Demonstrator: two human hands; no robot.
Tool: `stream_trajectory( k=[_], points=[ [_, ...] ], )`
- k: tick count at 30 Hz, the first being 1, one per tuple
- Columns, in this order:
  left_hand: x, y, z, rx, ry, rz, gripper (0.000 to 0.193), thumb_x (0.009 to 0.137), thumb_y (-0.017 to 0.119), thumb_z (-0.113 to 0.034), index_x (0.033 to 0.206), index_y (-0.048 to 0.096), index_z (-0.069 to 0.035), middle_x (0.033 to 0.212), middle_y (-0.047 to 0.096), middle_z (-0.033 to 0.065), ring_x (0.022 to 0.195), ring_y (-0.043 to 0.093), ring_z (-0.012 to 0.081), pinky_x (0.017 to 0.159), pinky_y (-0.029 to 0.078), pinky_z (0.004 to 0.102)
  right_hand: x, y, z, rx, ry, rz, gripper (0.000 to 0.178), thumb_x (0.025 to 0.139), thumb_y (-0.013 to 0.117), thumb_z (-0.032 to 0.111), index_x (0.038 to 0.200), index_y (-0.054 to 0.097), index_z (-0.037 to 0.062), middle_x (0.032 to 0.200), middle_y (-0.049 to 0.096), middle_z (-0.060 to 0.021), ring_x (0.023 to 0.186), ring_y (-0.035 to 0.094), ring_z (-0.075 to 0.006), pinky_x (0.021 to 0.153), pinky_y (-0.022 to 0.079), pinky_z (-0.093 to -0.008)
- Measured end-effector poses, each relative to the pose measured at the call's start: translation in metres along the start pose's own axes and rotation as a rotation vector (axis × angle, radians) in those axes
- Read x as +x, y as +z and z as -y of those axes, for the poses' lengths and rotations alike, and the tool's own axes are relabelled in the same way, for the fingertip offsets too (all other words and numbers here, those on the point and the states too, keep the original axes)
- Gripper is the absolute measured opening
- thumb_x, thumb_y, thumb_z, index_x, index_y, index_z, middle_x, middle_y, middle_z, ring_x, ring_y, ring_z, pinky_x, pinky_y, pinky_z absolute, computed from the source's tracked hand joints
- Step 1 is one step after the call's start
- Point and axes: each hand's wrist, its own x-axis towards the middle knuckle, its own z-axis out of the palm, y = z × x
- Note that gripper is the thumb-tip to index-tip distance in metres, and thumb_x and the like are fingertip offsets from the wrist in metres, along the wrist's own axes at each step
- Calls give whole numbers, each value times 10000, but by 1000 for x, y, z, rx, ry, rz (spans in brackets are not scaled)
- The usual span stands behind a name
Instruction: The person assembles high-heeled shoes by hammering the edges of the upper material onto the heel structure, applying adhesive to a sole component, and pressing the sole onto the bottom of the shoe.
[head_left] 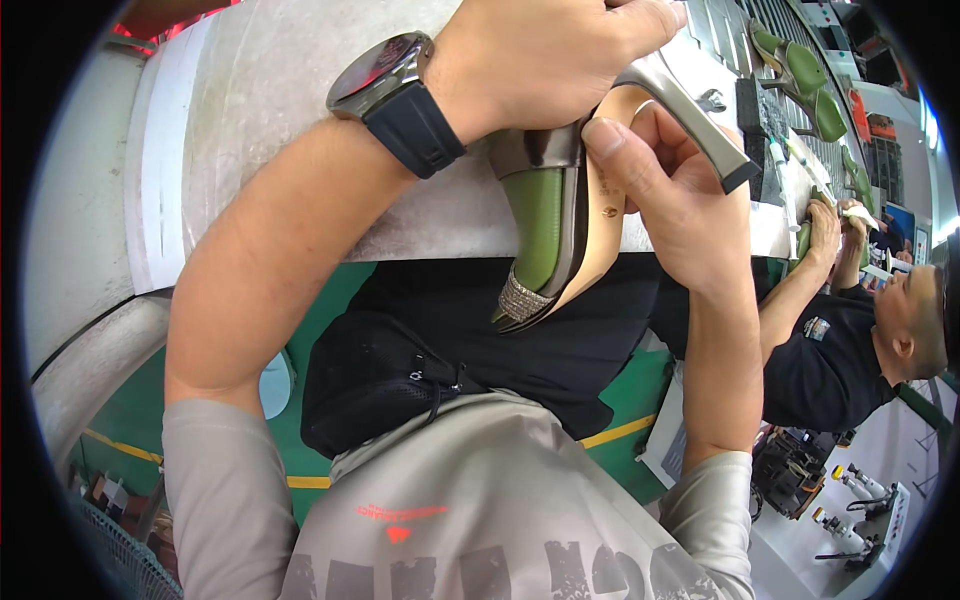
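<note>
A high-heeled shoe (598, 215) is held over the near edge of the worktable, toe pointing down toward my lap. Its tan sole is turned to the right, a glittering band crosses the toe, and a green form fills the inside. The tall metallic heel (690, 115) juts out to the right and ends in a dark tip. My right hand (680, 190) is closed on it, thumb pressed on the sole and fingers behind the heel. From above, my left hand (560, 60) is closed round the back part; some of its fingers are hidden.
The pale worktable (270, 110) has a curved end at left. More green shoes (800, 80) stand on a slatted conveyor (725, 35) at upper right. A co-worker in a dark shirt (830, 360) handles a shoe close by at right. Machinery (790, 475) stands at lower right.
</note>
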Motion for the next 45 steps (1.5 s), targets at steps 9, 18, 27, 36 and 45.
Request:
stream_trajectory(
  k=[9, 18, 27, 36, 45],
  points=[
    [1, -1, 5, 42, 121, 5, 344, 1009, 581, -219, 838, 693, 58, 724, 663, 241, 636, 668, 329, 608, 500, 397, -3, 0, 1, 94, 2, 24, 390, 865, 867, 265, 702, 598, 35, 609, 646, -8, 559, 578, -37, 524, 447, -214],
    [-3, -1, -4, -6, -42, -6, 384, 1013, 601, -259, 824, 697, 61, 674, 652, 213, 585, 629, 240, 594, 491, 370, -41, -13, -12, 246, 49, 180, 663, 736, 913, 283, 1214, 576, -28, 1039, 630, -31, 901, 593, -90, 774, 471, -247],
    [-4, 3, -2, -10, 13, -51, 381, 1010, 601, -247, 807, 689, 64, 664, 642, 215, 573, 611, 255, 589, 480, 387, -53, 15, -15, 286, -10, -35, 648, 729, 913, 223, 1207, 561, -36, 999, 629, -14, 881, 567, -78, 774, 470, -244],
    [-4, 0, -12, -92, 16, -27, 387, 1011, 609, -250, 812, 692, 72, 658, 650, 207, 579, 615, 208, 575, 477, 372, -40, 21, 9, 376, 212, -132, 441, 775, 850, 171, 1037, 565, -38, 885, 640, -34, 742, 590, -56, 643, 483, -207],
    [4, 3, -14, -57, -203, -23, 387, 1006, 639, -254, 813, 716, 72, 659, 679, 162, 615, 637, 178, 587, 503, 340, -24, 21, -3, 406, 184, -114, 352, 816, 832, 167, 963, 579, -28, 832, 664, -45, 721, 610, -61, 650, 519, -229]
  ],
)
